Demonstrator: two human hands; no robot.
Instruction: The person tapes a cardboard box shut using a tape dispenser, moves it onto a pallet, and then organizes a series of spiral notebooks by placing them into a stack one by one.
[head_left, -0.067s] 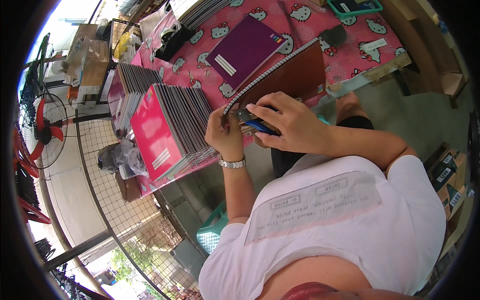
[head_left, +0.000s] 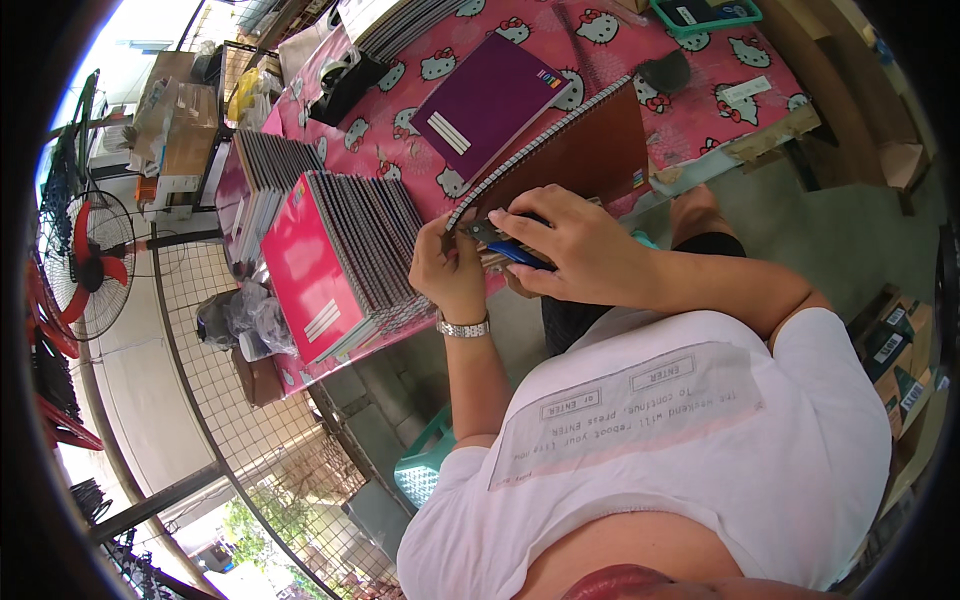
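Observation:
A brown spiral-bound notebook lies at the near edge of the pink cartoon-cat table cover. My left hand, with a metal watch on the wrist, pinches the lower end of its wire spiral. My right hand is shut on blue-handled pliers, whose dark jaws sit at that same spiral end. A leaning stack of pink and grey spiral notebooks stands just left of my left hand. A purple notebook lies flat behind the brown one.
Another row of grey notebooks stands further left, a black tape dispenser behind it. A green tray sits at the table's far edge. A red fan and wire fence lie left; cardboard boxes right; a teal stool below.

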